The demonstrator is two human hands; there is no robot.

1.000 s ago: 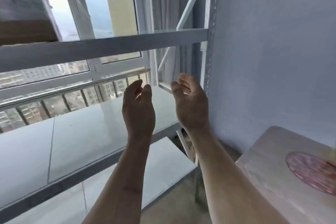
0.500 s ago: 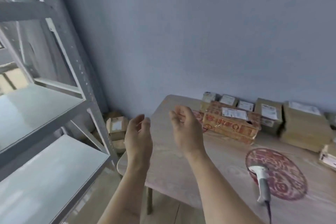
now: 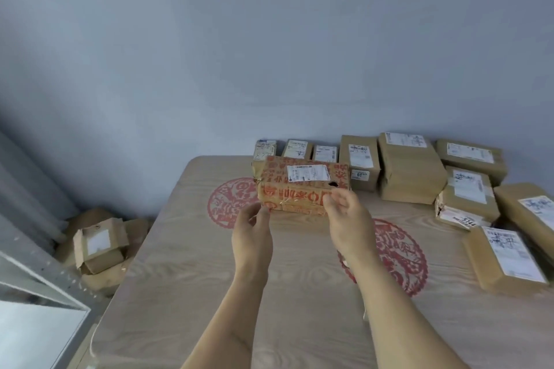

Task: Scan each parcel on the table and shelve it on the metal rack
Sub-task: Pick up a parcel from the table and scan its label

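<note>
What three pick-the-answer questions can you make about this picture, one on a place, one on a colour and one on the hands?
1. Where is the box with red writing?
A. on the table
B. on the floor
C. on the rack

2. What colour are the round patterns on the table?
A. blue
B. red
C. green

3. What are the hands doing?
A. reaching at the box with red writing
B. holding a scanner
C. carrying a box

Answers: 1 A, it sits on the tabletop. 2 B, both circles are red. 3 A, the left hand and right hand are at its near ends, neither clearly gripping.
</note>
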